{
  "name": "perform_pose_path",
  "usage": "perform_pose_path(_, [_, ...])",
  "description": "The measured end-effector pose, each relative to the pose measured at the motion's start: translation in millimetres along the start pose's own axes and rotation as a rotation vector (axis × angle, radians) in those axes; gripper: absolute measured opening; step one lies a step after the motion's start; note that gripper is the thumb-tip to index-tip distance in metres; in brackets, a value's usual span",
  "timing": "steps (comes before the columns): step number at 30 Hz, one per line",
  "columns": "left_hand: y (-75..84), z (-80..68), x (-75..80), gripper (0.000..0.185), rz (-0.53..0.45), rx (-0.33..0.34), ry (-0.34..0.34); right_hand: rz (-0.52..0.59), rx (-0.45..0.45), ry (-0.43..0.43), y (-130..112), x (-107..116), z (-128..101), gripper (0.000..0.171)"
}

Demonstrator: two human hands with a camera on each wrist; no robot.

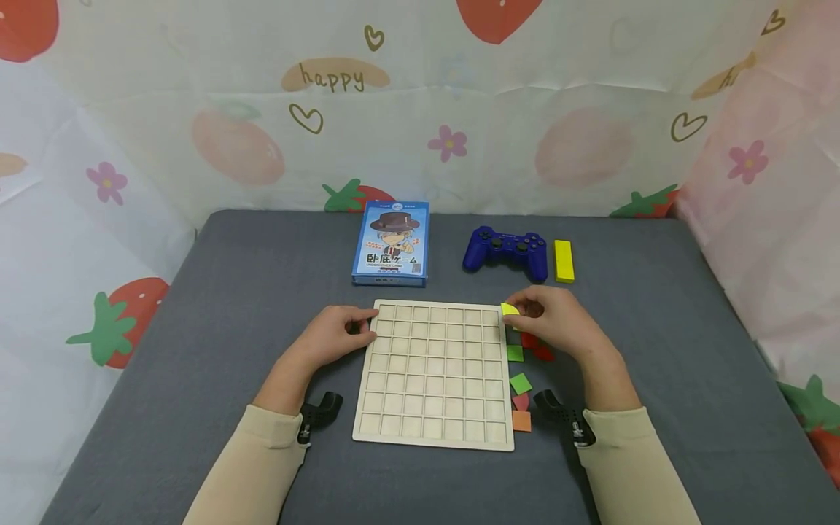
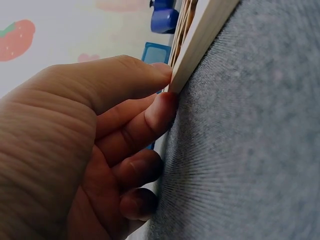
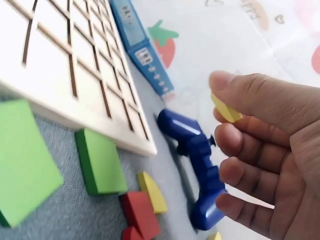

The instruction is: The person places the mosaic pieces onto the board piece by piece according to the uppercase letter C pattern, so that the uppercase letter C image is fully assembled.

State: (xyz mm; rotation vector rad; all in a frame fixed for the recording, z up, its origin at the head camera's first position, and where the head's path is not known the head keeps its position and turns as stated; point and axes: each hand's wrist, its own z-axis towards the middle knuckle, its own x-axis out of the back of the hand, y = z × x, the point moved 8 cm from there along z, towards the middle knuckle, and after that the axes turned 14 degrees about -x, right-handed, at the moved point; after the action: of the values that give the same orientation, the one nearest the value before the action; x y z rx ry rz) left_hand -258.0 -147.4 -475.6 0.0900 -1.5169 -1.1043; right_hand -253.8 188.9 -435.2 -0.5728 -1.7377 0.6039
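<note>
Flat on the grey table lies a square wooden grid board (image 1: 433,372), its cells pale and bare. At its far left corner my left hand (image 1: 335,335) holds the edge with thumb and index finger; the left wrist view shows both tips right at the board's side (image 2: 192,55). My right hand (image 1: 558,317) pinches a thin yellow block with a curved edge (image 3: 227,109) between thumb and fingers, close to the far right corner. Beside the board's right edge lie green blocks (image 1: 521,383), red blocks (image 3: 140,212), a pink-red block (image 1: 521,402) and an orange block (image 1: 521,421).
Beyond the board stand a blue game box (image 1: 391,251), a dark blue game controller (image 1: 505,248) and a yellow bar (image 1: 564,261). Another small yellow block (image 3: 153,192) lies by the red ones. A printed cloth (image 1: 499,160) hangs behind the table.
</note>
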Motion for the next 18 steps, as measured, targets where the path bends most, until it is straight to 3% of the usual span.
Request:
perform_pose_path(9, [0.3, 0.2, 0.6, 0.044, -0.014, -0.001, 0.008, 0.021, 0.142, 0.067, -27, 5, -11, 0.022])
perform_pose_path(18, [1.1, 0.2, 0.5, 0.044, -0.007, -0.01, 0.006, 0.022, 0.218, 0.133, -46, 1, -19, 0.018])
